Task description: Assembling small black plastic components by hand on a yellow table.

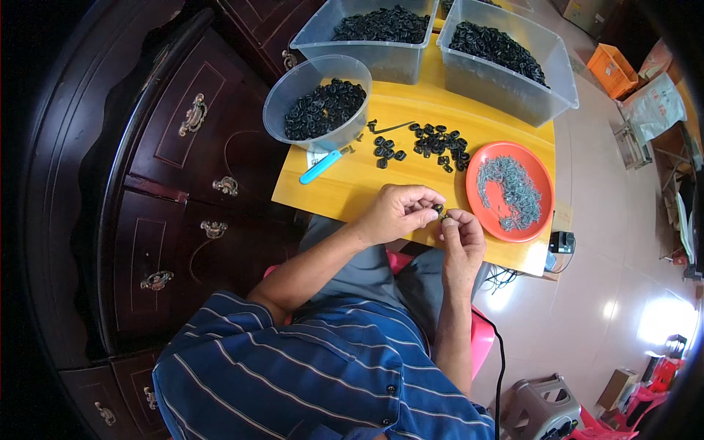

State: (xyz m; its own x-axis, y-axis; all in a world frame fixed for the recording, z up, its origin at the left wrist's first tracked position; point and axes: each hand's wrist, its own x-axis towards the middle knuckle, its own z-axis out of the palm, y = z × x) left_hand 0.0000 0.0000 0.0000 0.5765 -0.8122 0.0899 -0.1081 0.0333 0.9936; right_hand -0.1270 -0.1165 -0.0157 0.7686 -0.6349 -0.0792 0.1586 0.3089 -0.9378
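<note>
**Both hands meet on a small black ring at the near edge of the yellow surface**

I see the two hands joined just beside the orange plate, on its near-left side. The left hand has its fingers curled, and its grip is closed on a small black ring that sits between the fingertips. The right hand touches the same spot from the near side; its thumb and first finger are pinched together at the ring, but I cannot tell if they hold a second small piece, because it is too small to see.

The orange plate carries a heap of small grey metal parts. Left of the plate, on the yellow surface, lies a loose group of black rings, and some of them are scattered further left. Still further left of the plate stands a round clear bowl with more black rings inside, and a blue pen-like tool lies just near it. Behind the plate stand two clear rectangular bins, both filled with black rings. A dark wooden cabinet with brass handles is far to the left of the plate, against the surface.
</note>
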